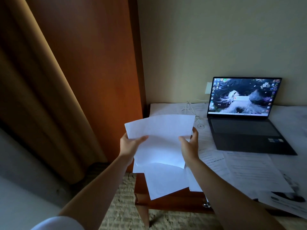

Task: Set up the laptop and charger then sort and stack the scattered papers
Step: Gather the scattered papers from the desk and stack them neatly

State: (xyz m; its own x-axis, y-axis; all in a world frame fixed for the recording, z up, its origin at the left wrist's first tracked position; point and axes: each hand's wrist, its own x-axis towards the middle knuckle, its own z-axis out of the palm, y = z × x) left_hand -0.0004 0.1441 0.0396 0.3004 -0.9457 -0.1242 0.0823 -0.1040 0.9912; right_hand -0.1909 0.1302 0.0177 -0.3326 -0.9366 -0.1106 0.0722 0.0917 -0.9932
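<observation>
Both hands hold a few white sheets of paper [159, 140] up in the air, just left of the open laptop [245, 117]: the left hand [129, 144] pinches the left edge and the right hand [189, 143] pinches the right edge. The laptop sits on the wooden desk [167, 199] with its screen lit. A white charger cable [193, 113] lies just left of the laptop, and more printed papers [249, 171] lie on the desk in front of it.

White papers [159, 146], black laptop [245, 135] (dark floral wallpaper), reddish-brown desk [172, 201], tan curtain [41, 83].
</observation>
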